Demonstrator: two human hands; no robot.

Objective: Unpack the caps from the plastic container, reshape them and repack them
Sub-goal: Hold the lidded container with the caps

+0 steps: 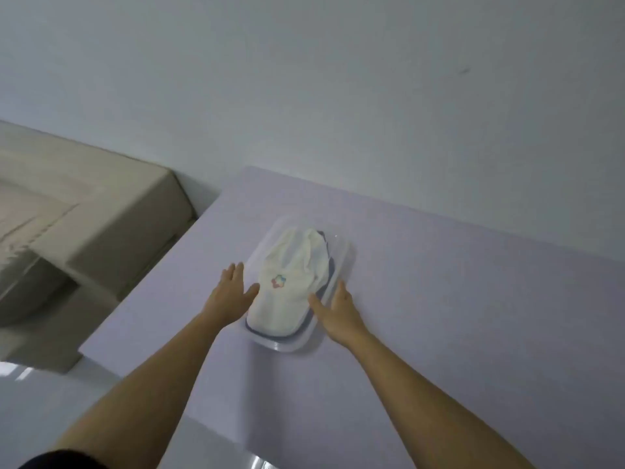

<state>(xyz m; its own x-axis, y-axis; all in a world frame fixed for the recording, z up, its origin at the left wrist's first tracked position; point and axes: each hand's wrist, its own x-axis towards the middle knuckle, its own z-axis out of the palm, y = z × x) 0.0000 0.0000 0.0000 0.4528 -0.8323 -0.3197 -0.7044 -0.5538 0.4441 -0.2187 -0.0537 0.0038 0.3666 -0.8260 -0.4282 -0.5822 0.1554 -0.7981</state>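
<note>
A clear plastic container [342, 249] lies on the lilac table [439, 316]. A white cap [287, 286] with a small coloured flower logo rests on top inside it, and a dark blue cap edge [329, 265] shows underneath. My left hand [230, 292] is flat and spread beside the container's left side, thumb touching the white cap. My right hand [338, 308] is spread at the container's right side, thumb against the cap's brim. Neither hand holds anything.
A beige sofa or bed corner [101, 225] stands left of the table. A plain white wall [338, 96] runs behind. The table's left edge drops to a glossy floor [20, 370].
</note>
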